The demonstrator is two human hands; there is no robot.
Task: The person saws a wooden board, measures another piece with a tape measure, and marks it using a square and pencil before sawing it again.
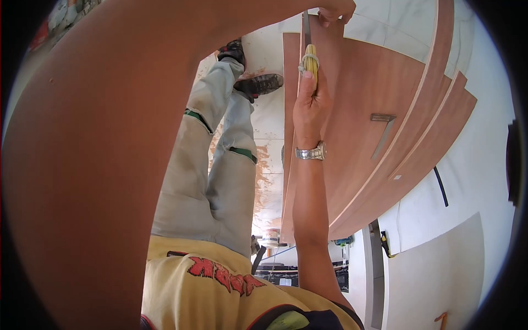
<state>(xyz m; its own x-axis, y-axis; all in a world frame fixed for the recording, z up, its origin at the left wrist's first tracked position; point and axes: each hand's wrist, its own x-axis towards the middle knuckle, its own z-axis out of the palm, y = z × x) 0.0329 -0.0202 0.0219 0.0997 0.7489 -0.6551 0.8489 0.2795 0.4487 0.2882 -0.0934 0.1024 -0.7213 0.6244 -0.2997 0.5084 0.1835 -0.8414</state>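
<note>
My right hand (311, 107), with a metal watch at the wrist, is closed around a yellow-handled blade tool (312, 58). Cord is wrapped round its handle, and its narrow grey blade points away from me along the edge of a narrow brown board (324, 41). My left arm reaches across the top of the view. At its end my left hand (336, 9) has its fingers curled at the far end of that board; the frame's top edge cuts part of it off. Under the board lies a large brown plywood sheet (363, 82).
A try square (388, 124) lies on the plywood. Long brown strips (434, 60) rest along its right side. My shoes (258, 85) stand on tiles to the left. A black strip (441, 187), a tape measure (386, 245) and a white bucket (269, 239) are nearby.
</note>
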